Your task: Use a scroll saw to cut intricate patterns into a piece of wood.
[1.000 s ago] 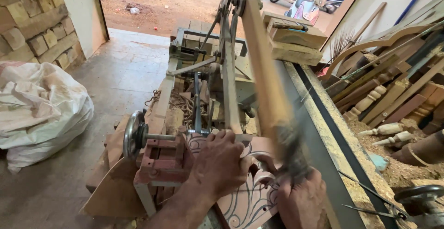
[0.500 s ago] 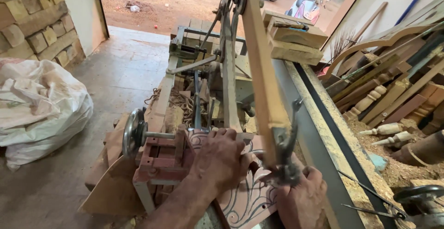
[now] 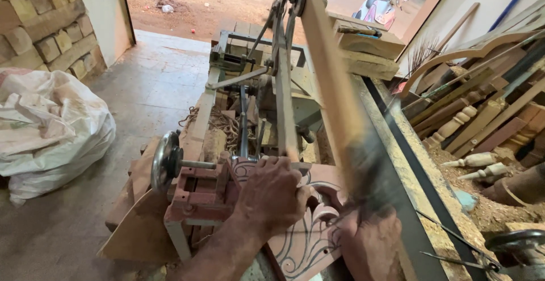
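Two hands unmoved on carved panel [image 3: 309, 241] | left hand [image 3: 272, 196] pressing flat, no grip | right hand [image 3: 372, 247] grip unclear | saw arm [image 3: 363, 173] now blurred

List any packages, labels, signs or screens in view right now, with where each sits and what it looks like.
White sack: on the floor at the left, beside the brick wall; bulging, crumpled plastic, white with faint markings too small to make out.
No labels, signs or screens show on the saw frame or on the carved panel under the left hand and right hand.
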